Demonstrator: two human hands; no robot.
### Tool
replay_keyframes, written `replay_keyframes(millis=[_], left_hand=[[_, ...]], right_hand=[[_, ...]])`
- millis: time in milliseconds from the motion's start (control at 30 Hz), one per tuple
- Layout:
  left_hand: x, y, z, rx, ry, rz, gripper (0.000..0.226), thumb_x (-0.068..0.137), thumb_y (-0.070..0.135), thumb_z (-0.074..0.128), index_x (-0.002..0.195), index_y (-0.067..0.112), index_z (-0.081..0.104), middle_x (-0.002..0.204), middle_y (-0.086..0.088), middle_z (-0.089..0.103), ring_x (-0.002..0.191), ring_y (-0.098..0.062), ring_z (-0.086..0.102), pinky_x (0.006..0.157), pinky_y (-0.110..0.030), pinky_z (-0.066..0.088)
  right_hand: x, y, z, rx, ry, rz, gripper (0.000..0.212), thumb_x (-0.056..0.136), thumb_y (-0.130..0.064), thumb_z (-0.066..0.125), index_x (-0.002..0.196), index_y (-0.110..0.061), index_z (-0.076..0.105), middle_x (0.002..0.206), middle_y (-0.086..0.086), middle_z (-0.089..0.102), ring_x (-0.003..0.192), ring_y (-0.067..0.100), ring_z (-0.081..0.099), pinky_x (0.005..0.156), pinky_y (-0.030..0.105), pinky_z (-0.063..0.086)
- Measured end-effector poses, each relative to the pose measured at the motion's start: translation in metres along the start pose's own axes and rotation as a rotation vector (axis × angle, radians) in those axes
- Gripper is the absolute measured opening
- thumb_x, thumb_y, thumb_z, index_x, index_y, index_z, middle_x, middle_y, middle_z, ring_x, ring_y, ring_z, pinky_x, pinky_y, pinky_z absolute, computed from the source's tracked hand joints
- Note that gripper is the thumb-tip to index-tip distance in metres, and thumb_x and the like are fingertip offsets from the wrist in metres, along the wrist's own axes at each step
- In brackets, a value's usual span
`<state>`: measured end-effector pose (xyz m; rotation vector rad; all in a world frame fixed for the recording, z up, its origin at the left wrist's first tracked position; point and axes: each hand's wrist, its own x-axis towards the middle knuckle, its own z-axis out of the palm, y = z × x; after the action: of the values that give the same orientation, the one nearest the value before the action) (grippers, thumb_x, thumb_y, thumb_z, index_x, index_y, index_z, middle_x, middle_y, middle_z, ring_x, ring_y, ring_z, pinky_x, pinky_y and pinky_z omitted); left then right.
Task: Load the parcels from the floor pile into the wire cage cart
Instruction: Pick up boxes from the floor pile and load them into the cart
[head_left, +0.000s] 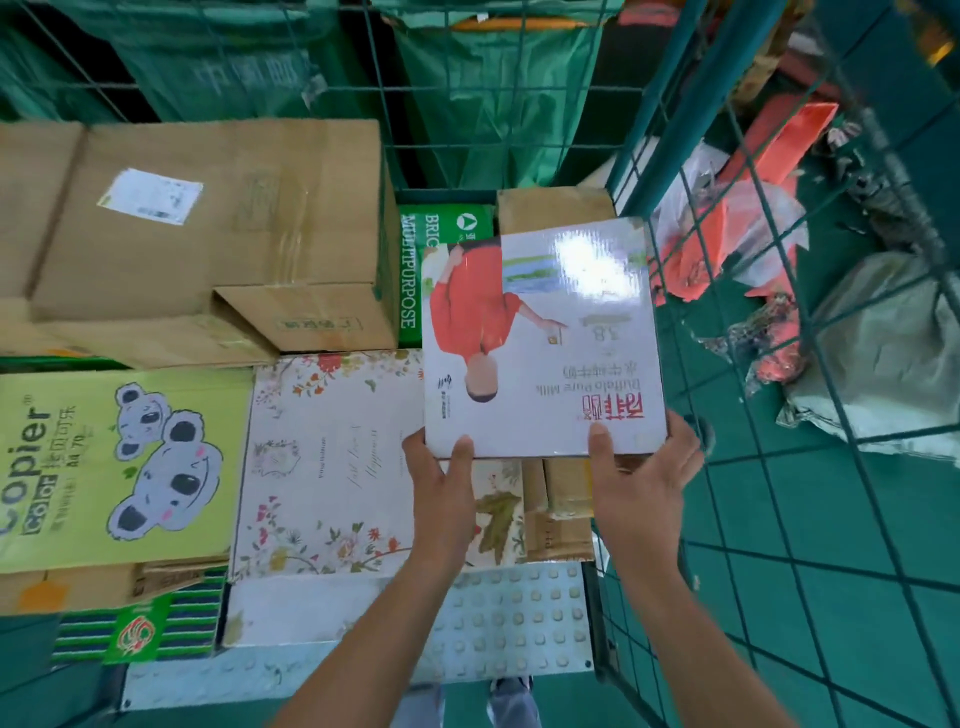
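Note:
I hold a white milk carton box (566, 322), printed with a figure in a red dress, by its near edge. My left hand (441, 473) grips its near left corner and my right hand (644, 467) its near right corner. The box hovers over the right side of the green wire cage cart (753, 332), above small brown cartons (558, 499). Inside the cart lie a large brown carton (208, 234), a white floral box (332, 467), a yellow copier paper box (114, 467) and a green multipurpose paper box (415, 270).
The cart's studded metal floor plate (509, 623) shows at the near edge. Beyond the right mesh wall, on the green floor, lie grey bagged parcels (883, 353) and orange-red parcels (737, 223). Green sacks (493, 104) hang behind the cart. My feet (509, 696) stand at the opening.

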<state>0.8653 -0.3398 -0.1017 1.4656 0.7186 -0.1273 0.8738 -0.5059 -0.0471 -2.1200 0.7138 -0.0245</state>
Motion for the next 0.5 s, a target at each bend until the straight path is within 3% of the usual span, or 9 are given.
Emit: replay_keyframes(millis=[100, 200, 333, 433, 500], left_hand=[[0.033, 0.033, -0.003, -0.004, 0.010, 0.067, 0.049, 0.087, 0.056, 0.056, 0.129, 0.037, 0.037, 0.133, 0.007, 0.050, 0.125, -0.017, 0.054, 0.100, -0.038, 0.049], [0.068, 0.069, -0.003, 0.009, 0.031, 0.143, 0.041, 0.092, 0.051, 0.056, 0.128, 0.041, 0.039, 0.137, 0.007, 0.052, 0.125, -0.015, 0.055, 0.106, -0.044, 0.048], [0.104, 0.108, 0.002, 0.047, 0.071, 0.210, 0.032, 0.089, 0.058, 0.055, 0.117, 0.045, 0.044, 0.133, 0.004, 0.053, 0.121, -0.017, 0.055, 0.107, -0.052, 0.047], [0.120, 0.128, 0.006, 0.056, 0.069, 0.252, 0.035, 0.099, 0.049, 0.053, 0.130, 0.039, 0.043, 0.139, 0.005, 0.048, 0.126, -0.017, 0.052, 0.110, -0.050, 0.045], [0.129, 0.133, 0.006, 0.096, 0.060, 0.259, 0.048, 0.106, 0.042, 0.047, 0.151, 0.031, 0.034, 0.153, 0.004, 0.039, 0.140, -0.017, 0.041, 0.118, -0.036, 0.033]], right_hand=[[0.021, -0.032, 0.014, 0.051, -0.018, -0.074, 0.067, 0.093, -0.051, 0.067, 0.143, -0.035, 0.025, 0.128, -0.006, 0.031, 0.094, 0.020, 0.057, 0.076, 0.037, 0.046], [0.045, -0.062, 0.029, 0.082, -0.032, -0.126, 0.072, 0.095, -0.052, 0.064, 0.149, -0.032, 0.022, 0.133, -0.004, 0.031, 0.088, 0.004, 0.053, 0.071, 0.030, 0.041], [0.078, -0.096, 0.048, 0.113, -0.030, -0.145, 0.079, 0.099, -0.051, 0.060, 0.157, -0.022, 0.016, 0.134, -0.004, 0.026, 0.099, 0.020, 0.047, 0.082, 0.029, 0.036], [0.104, -0.109, 0.062, 0.116, -0.049, -0.139, 0.083, 0.100, -0.052, 0.058, 0.160, -0.020, 0.010, 0.158, 0.003, 0.021, 0.129, 0.017, 0.029, 0.089, 0.027, 0.031], [0.120, -0.115, 0.074, 0.114, -0.026, -0.138, 0.085, 0.096, -0.058, 0.059, 0.159, -0.022, 0.013, 0.158, 0.007, 0.024, 0.138, 0.027, 0.035, 0.097, 0.036, 0.039]])
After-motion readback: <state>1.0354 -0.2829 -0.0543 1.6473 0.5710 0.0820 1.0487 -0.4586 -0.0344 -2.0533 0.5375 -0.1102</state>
